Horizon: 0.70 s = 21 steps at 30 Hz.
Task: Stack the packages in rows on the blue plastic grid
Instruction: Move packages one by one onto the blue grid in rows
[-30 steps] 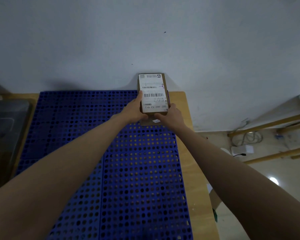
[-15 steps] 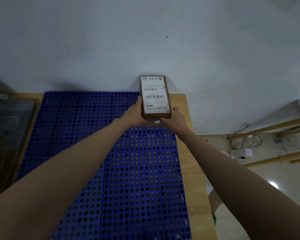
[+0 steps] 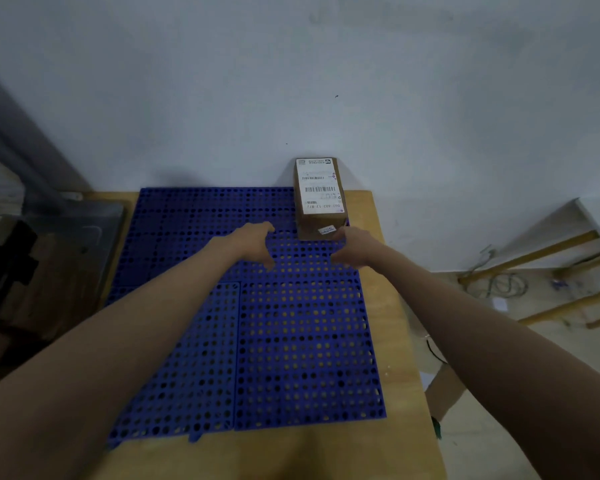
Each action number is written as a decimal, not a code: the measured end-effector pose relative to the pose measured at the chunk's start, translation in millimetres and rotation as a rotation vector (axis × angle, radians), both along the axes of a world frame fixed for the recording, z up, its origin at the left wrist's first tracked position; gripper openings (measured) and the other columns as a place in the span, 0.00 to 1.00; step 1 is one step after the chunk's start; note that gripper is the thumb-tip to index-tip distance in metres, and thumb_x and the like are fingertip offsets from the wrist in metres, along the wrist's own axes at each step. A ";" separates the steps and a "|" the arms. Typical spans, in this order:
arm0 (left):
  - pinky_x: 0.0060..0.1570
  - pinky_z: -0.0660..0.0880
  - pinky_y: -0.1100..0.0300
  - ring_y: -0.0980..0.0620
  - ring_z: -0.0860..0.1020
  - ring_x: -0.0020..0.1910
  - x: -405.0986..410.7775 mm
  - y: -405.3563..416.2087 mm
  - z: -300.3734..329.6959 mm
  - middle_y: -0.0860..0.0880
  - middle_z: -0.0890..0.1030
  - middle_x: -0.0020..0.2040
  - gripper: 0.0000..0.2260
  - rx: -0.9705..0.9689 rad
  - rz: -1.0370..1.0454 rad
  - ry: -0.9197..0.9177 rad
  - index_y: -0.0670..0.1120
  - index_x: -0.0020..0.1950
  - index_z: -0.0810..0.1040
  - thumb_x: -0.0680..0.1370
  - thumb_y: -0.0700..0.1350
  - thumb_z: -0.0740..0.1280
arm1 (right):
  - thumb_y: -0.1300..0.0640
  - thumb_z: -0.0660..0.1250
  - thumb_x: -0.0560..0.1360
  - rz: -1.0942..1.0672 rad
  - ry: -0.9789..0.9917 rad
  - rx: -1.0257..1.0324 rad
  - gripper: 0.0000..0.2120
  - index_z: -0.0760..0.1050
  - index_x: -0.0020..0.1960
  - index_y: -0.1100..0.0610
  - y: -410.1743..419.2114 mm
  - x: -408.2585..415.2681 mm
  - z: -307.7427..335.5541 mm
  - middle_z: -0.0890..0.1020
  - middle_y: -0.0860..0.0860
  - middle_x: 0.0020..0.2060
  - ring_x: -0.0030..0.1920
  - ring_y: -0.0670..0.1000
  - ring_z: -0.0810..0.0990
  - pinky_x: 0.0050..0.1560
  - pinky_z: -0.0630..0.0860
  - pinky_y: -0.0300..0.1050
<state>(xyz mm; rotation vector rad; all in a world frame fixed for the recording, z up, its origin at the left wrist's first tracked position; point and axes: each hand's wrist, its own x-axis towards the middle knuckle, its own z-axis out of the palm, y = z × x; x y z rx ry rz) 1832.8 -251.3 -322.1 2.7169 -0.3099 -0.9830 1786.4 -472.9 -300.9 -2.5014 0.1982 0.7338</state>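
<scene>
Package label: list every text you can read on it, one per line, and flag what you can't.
"502-602-12-B12", upside down, on the white label on top of the package; the last characters are uncertain.
Barcodes and small print higher on the label: too blurred to read.
Small sticker on the front face: unreadable.

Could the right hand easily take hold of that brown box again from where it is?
Probably yes. The right hand is open just in front of the box, which stands at the far right corner of the blue grid. Nothing lies between them.
</scene>
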 end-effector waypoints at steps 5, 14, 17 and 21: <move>0.65 0.70 0.48 0.44 0.70 0.68 -57.7 27.9 26.9 0.47 0.66 0.73 0.38 0.043 -0.006 0.007 0.50 0.77 0.60 0.72 0.53 0.75 | 0.55 0.72 0.76 0.159 0.036 -0.022 0.31 0.64 0.74 0.56 32.5 -46.4 30.9 0.76 0.58 0.59 0.50 0.56 0.81 0.36 0.77 0.42; 0.62 0.71 0.52 0.46 0.73 0.64 -152.8 63.4 49.7 0.48 0.69 0.71 0.32 0.048 0.099 -0.014 0.49 0.75 0.64 0.75 0.52 0.73 | 0.56 0.69 0.78 0.268 0.093 0.022 0.24 0.66 0.71 0.56 79.5 -114.3 58.7 0.75 0.57 0.53 0.45 0.56 0.77 0.40 0.74 0.46; 0.64 0.71 0.50 0.45 0.72 0.65 -201.8 83.1 51.5 0.48 0.69 0.71 0.31 0.045 0.167 -0.005 0.49 0.75 0.64 0.75 0.52 0.73 | 0.56 0.68 0.78 0.326 0.084 0.043 0.24 0.66 0.72 0.55 98.3 -151.9 59.9 0.76 0.58 0.55 0.44 0.56 0.77 0.38 0.73 0.46; 0.65 0.70 0.50 0.45 0.71 0.66 -265.2 101.1 60.9 0.49 0.69 0.71 0.31 0.052 0.185 -0.003 0.49 0.75 0.65 0.76 0.52 0.72 | 0.57 0.69 0.78 0.391 0.087 0.048 0.24 0.66 0.71 0.55 115.8 -206.0 61.6 0.78 0.56 0.41 0.37 0.54 0.75 0.35 0.73 0.45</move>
